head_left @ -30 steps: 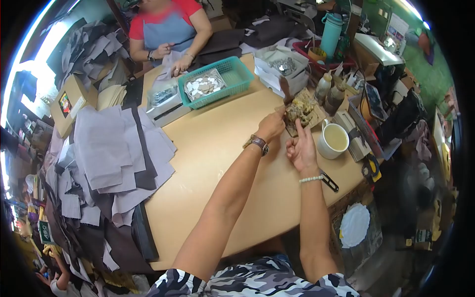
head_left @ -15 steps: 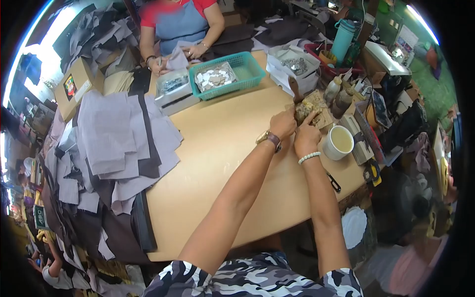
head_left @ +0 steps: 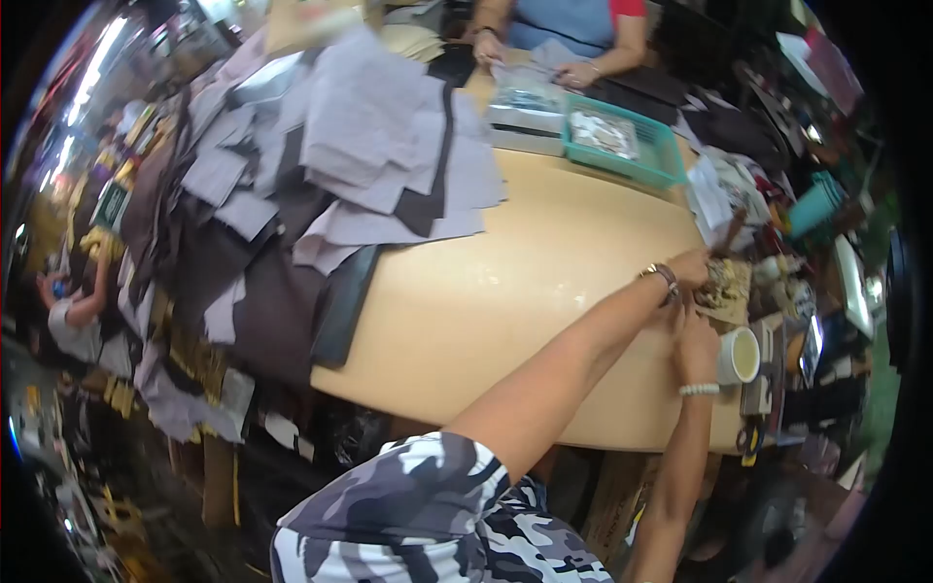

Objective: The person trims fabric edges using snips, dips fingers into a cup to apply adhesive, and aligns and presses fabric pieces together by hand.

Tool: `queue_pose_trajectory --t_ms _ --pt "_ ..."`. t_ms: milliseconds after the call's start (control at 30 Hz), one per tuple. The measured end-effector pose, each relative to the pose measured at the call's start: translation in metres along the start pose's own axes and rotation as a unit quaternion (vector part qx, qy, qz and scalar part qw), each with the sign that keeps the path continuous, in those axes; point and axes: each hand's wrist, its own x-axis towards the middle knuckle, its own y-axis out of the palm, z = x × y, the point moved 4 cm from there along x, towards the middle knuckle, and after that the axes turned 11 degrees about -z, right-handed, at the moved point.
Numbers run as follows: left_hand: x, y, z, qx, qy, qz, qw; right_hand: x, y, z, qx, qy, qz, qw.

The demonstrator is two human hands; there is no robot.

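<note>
My left hand (head_left: pixel 691 269) reaches over the right end of the tan table, its fingers curled in beside a crusted, yellow-stained block (head_left: pixel 724 290). What those fingers hold, if anything, is blurred. Just below it, my right hand (head_left: pixel 696 348) has its index finger stretched out toward the left hand, and nothing shows in it. A white cup (head_left: pixel 739 356) of pale yellowish liquid stands close to the right hand. Behind the block, a brown handle (head_left: pixel 736 225) slants upward, apart from my hands.
Grey cut fabric pieces (head_left: pixel 364 117) lie piled at the left. A teal basket (head_left: pixel 622 175) with pale pieces and a box (head_left: pixel 528 117) of small parts stand at the back, near another person's hands (head_left: pixel 578 75). Bottles (head_left: pixel 777 267) crowd the right edge; scissors (head_left: pixel 748 442) hang below.
My view has swung left, so the table and its things sit further right. My right index finger has come off the crusted block and is nearer my left hand.
</note>
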Motion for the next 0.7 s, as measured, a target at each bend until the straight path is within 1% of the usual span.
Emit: queue_pose_trajectory --t_ms 33,100,167,233,267,300,333,367,400,433,467,500,533,567,600,667,700 --pt "-0.005 -0.013 -0.009 -0.041 -0.06 -0.039 0.997 -0.009 -0.022 0.012 0.059 0.005 0.004 0.998" --pt "-0.018 -0.047 -0.047 -0.082 -0.135 -0.097 0.983 -0.031 -0.046 0.04 0.152 0.049 -0.087 0.983" --pt "-0.037 -0.094 -0.084 -0.086 -0.163 -0.131 0.974 -0.059 -0.056 0.068 0.273 0.086 -0.155 0.945" --pt "-0.048 -0.149 -0.116 -0.046 -0.116 -0.088 0.988 -0.086 -0.063 0.098 0.418 0.111 -0.202 0.879" --pt "-0.055 -0.18 -0.127 -0.025 -0.091 -0.066 0.993 -0.102 -0.059 0.115 0.479 0.139 -0.19 0.846" --pt "-0.067 -0.218 -0.138 -0.006 -0.053 -0.079 0.995 -0.115 -0.052 0.129 0.536 0.166 -0.176 0.809" --pt "-0.078 -0.254 -0.148 0.012 -0.014 -0.091 0.996 -0.122 -0.054 0.141 0.475 0.122 -0.193 0.85" --pt "-0.087 -0.294 -0.137 0.081 0.105 -0.149 0.98 -0.128 -0.056 0.151 0.411 0.077 -0.209 0.884" --pt "-0.099 -0.342 -0.142 0.146 0.076 -0.186 0.969 -0.133 -0.057 0.159 0.342 0.033 -0.224 0.912" --pt "-0.118 -0.394 -0.156 0.178 0.086 -0.242 0.95 -0.134 -0.054 0.158 0.368 0.045 -0.216 0.903" --pt "-0.132 -0.443 -0.159 0.274 0.06 -0.302 0.911 -0.132 -0.052 0.155 0.391 0.058 -0.21 0.894" --pt "-0.15 -0.49 -0.173 0.334 0.056 -0.348 0.874 -0.13 -0.052 0.153 0.413 0.071 -0.204 0.885" --pt "-0.169 -0.533 -0.186 0.373 -0.003 -0.389 0.842 -0.129 -0.054 0.154 0.406 0.066 -0.195 0.89" --pt "-0.186 -0.581 -0.187 0.44 0.043 -0.427 0.789 -0.13 -0.059 0.155 0.399 0.062 -0.186 0.896" --pt "-0.201 -0.626 -0.184 0.505 0.12 -0.47 0.714 -0.13 -0.06 0.156 0.391 0.06 -0.178 0.901" --pt "-0.231 -0.704 -0.184 0.612 0.099 -0.481 0.62 -0.13 -0.055 0.155 0.371 0.057 -0.165 0.912" --pt "-0.246 -0.732 -0.185 0.672 0.07 -0.481 0.559 -0.131 -0.052 0.155 0.362 0.056 -0.156 0.917"
